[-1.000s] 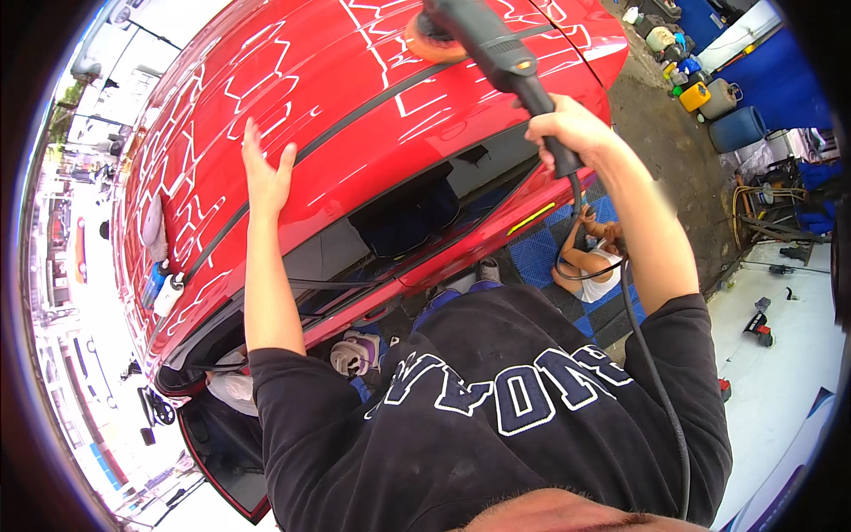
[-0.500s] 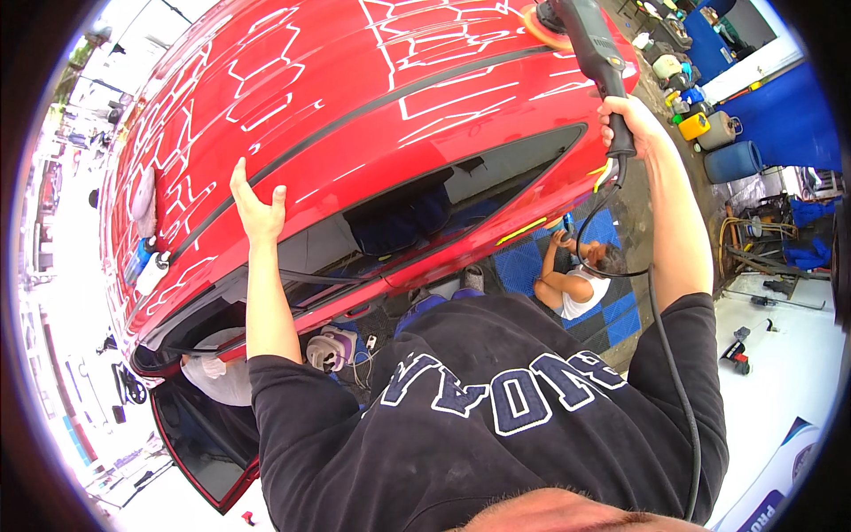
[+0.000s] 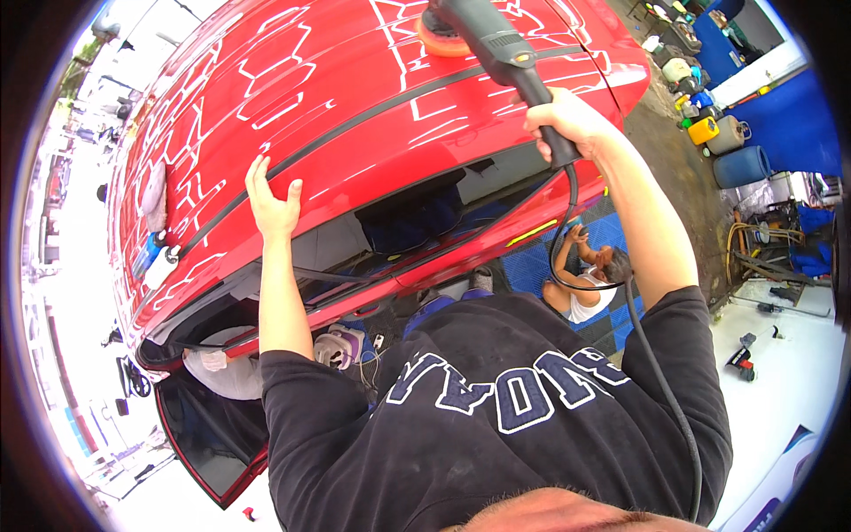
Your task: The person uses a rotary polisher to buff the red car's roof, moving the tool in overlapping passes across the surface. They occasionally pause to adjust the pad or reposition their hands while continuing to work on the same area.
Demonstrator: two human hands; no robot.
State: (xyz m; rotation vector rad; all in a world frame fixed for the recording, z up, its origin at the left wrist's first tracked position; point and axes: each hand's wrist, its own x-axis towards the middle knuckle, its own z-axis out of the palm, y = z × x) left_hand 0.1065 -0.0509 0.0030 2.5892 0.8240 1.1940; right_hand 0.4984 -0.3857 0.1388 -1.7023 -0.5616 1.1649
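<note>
My right hand point(image 3: 567, 121) is wrapped round the rear handle of a black corded polisher point(image 3: 503, 51). The polisher's orange pad point(image 3: 441, 40) rests on the glossy red car roof point(image 3: 346, 66). From the handle, a black cord point(image 3: 651, 341) loops down and runs over my right arm and side. My left hand point(image 3: 272, 201) holds nothing; its fingers are stretched out over the roof edge, near the dark trim strip point(image 3: 372, 113). Whether it touches the paint I cannot tell.
A co-worker point(image 3: 585, 275) crouches low beside the car, on blue and grey floor tiles. Two bottles point(image 3: 160, 266) and a folded cloth point(image 3: 154, 193) lie on the roof at left. One car door point(image 3: 213, 434) stands open. Jugs and a blue drum point(image 3: 743, 167) stand at right.
The polisher has slid left along the roof, my right hand moving with it. My left hand stays by the roof edge, its fingers slightly closer together.
</note>
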